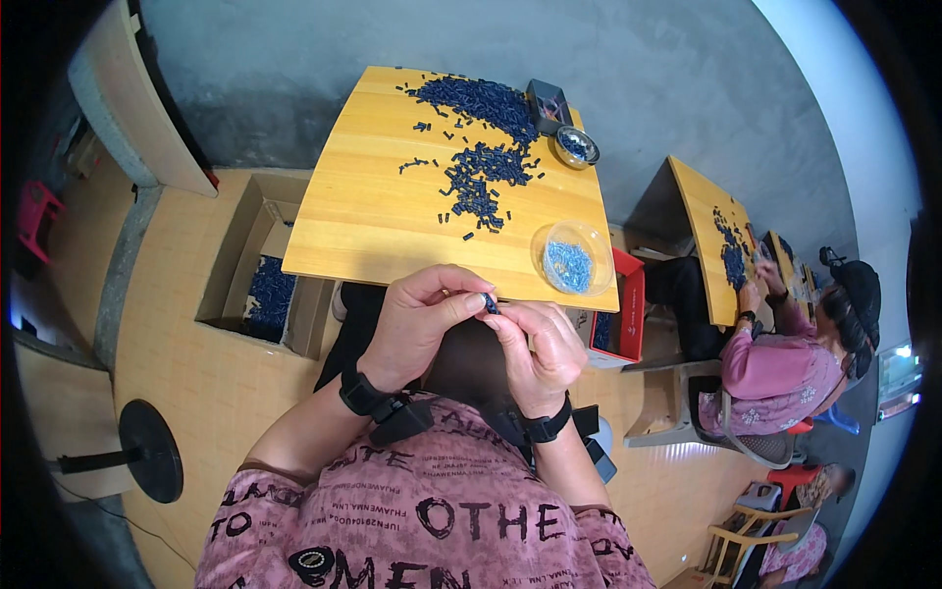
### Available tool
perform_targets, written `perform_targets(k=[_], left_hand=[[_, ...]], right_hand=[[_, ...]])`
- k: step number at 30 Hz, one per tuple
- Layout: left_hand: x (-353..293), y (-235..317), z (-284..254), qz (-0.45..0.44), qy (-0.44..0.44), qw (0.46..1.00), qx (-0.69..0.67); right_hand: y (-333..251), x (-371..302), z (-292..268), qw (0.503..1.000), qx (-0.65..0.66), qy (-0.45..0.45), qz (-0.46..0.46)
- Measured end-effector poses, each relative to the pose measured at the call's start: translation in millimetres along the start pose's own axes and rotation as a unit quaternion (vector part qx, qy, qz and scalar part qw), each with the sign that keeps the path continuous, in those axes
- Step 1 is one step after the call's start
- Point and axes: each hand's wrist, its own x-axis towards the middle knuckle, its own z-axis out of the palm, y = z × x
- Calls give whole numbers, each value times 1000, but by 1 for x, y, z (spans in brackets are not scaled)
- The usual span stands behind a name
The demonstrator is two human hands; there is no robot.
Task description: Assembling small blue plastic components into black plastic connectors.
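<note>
Just off the table's near edge, my left hand [424,319] and my right hand [538,351] meet in front of my body. Both are closed, with thumbs and fingertips pinching one small dark blue piece [491,303] between them. The fingers cover most of it, so its exact kind cannot be made out. On the yellow wooden table [363,196] lie many loose, short dark blue pieces [476,191] of similar colour. Close to my right hand, a clear round tub [601,257] holds small light blue bits.
At the far right of the table stand a black box [548,106] and a small bowl [576,147] of dark pieces. Cardboard box [218,285] with dark pieces sits left on the floor; a red box [633,309] stands right. A co-worker [775,378] sits at another table [702,226].
</note>
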Motion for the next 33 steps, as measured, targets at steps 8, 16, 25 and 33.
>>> perform_targets(k=[8, 16, 25, 33], left_hand=[[2, 1, -3, 60, -28, 994, 93], [5, -1, -14, 42, -27, 992, 117], [21, -20, -37, -42, 67, 987, 137], [57, -56, -79, -11, 92, 972, 216]], right_hand=[[-4, -3, 1, 1000, 21, -2, 20], [9, -20, 10, 962, 187, -23, 197], [49, -24, 47, 992, 64, -13, 110], [89, -13, 77, 987, -8, -91, 129]])
